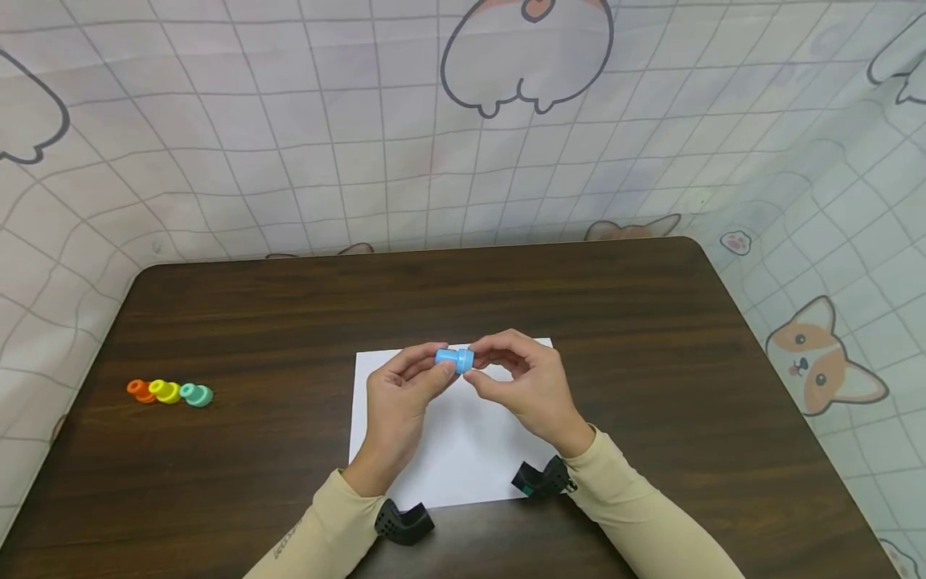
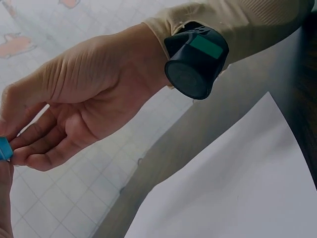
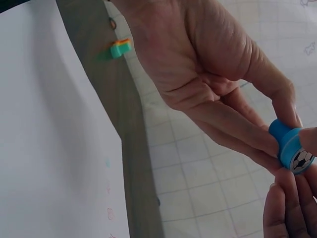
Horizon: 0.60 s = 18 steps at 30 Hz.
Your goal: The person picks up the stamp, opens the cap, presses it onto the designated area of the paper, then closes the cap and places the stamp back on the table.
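Note:
Both hands meet over a white sheet of paper [image 1: 470, 458], holding one small blue stamp [image 1: 454, 359]. The left hand [image 1: 396, 406] pinches its narrower end between thumb and fingers. At the wider end, the right hand [image 1: 531, 394] grips with thumb and fingertips. The right wrist view shows a soccer ball picture on the end face of the stamp [image 3: 292, 148], with the left hand [image 3: 213, 79] reaching from above and right-hand fingers [image 3: 288, 206] below. In the left wrist view, the right hand [image 2: 94, 94] partly hides the stamp [image 2: 5, 148].
Orange [image 1: 141, 392], yellow [image 1: 165, 392] and teal [image 1: 196, 395] stamps stand in a row on the left of the brown table [image 1: 289, 305]. Faint small marks [image 3: 110, 214] show near the paper's edge. A patterned cloth [image 1: 325, 121] hangs behind the table.

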Available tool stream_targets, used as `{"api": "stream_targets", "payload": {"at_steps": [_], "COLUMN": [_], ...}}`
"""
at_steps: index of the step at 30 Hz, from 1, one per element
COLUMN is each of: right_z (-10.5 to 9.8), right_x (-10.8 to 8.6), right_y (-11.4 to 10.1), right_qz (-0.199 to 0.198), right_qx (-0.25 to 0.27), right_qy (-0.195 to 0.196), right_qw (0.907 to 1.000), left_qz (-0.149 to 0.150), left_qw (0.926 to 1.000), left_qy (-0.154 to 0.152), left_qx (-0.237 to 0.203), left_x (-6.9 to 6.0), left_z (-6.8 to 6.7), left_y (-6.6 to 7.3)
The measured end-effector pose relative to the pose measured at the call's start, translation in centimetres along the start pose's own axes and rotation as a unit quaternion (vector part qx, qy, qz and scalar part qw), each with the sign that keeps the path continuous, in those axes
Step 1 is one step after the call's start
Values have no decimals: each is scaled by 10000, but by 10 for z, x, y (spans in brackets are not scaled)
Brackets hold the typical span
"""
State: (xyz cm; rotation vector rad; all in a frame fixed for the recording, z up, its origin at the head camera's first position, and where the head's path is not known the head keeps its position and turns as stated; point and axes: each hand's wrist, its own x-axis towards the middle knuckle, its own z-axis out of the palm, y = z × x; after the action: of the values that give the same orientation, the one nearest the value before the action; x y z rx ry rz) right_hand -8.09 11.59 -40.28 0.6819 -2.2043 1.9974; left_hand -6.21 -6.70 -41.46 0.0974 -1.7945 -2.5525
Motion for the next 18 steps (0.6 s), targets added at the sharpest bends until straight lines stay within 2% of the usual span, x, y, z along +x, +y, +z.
{"api": "stream_targets", "payload": {"at_steps": [11,18], "right_z": [-1,-3], "right_x": [2,5], "right_y": [-1,0], "right_qz": [-366,-701], "right_qx": [40,77], "right_qy": [37,19], "right_qw": [9993,9975], "left_qz": [25,-115], "left_qw": [9999,9986], "left_qy": [-32,30], "left_qx": [-100,-520], "left_x": [-1,1], "left_z": [3,6], "left_y": [2,3]}}
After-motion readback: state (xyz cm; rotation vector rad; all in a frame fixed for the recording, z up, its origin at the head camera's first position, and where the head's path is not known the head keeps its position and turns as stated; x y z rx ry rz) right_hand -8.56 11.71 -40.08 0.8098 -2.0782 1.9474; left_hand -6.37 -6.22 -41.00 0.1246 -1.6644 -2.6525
